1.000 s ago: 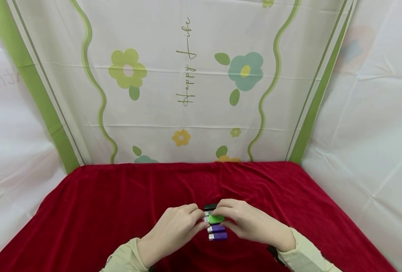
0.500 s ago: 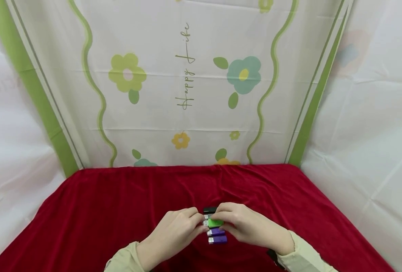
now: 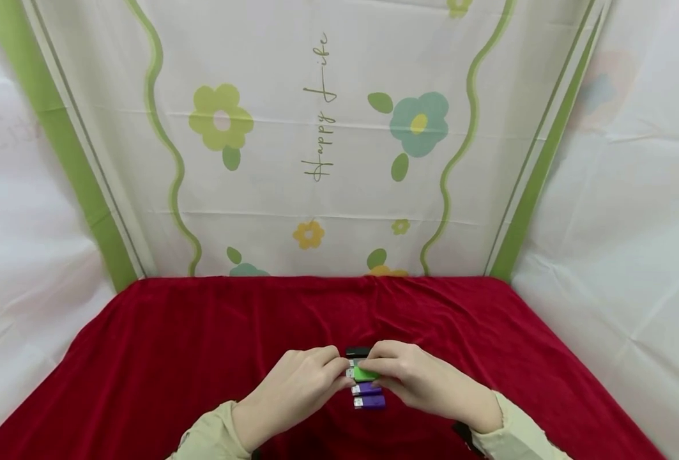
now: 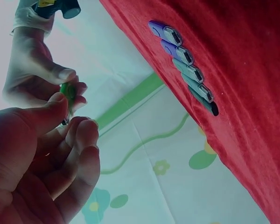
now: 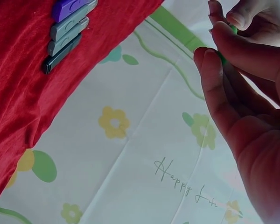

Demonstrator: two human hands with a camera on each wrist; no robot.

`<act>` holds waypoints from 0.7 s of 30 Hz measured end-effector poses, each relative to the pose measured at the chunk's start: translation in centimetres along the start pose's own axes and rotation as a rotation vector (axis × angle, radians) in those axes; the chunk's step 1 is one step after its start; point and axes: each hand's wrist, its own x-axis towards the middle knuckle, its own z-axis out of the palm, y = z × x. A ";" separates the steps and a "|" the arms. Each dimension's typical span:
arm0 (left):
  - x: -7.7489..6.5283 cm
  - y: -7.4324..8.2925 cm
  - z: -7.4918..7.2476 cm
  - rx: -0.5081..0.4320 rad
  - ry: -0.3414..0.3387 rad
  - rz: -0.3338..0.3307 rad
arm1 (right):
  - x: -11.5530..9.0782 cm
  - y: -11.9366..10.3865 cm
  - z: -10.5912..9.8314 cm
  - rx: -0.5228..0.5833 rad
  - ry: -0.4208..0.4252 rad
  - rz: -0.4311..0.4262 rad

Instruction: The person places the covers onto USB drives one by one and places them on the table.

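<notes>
Between my two hands is a green USB flash drive [image 3: 365, 373], its silver connector pointing left. The right hand [image 3: 422, 380] pinches the green body between thumb and fingers. At the connector end, the thumb and fingers of the left hand [image 3: 296, 393] pinch it too. In the left wrist view, the green drive [image 4: 68, 91] shows partly between the fingertips of both hands, well off the cloth. On the cloth below lies a row of several drives: a purple drive [image 3: 372, 402] nearest me, another purple drive [image 4: 170, 48], grey drives [image 4: 189, 71] and a black drive [image 3: 358, 351] farthest.
A red velvet cloth [image 3: 213, 332] covers the table. Behind it hangs a white curtain [image 3: 276, 160] printed with flowers, and white sheets [image 3: 615, 255] enclose the sides. The sleeves are light-coloured.
The head view shifts slightly. Both hands keep their hold on the green USB flash drive, and the row on the cloth stays as it was.
</notes>
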 end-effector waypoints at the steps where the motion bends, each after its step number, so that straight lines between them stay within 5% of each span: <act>1: 0.1 0.0 0.0 0.001 -0.003 0.006 | 0.0 0.0 0.0 -0.004 0.001 0.001; 10: 0.1 0.1 -0.1 0.027 -0.026 0.050 | -0.1 -0.4 0.2 0.003 0.018 -0.009; 21: -0.5 0.2 0.8 0.016 -0.087 -0.015 | 0.1 -0.3 0.5 0.067 -0.109 0.105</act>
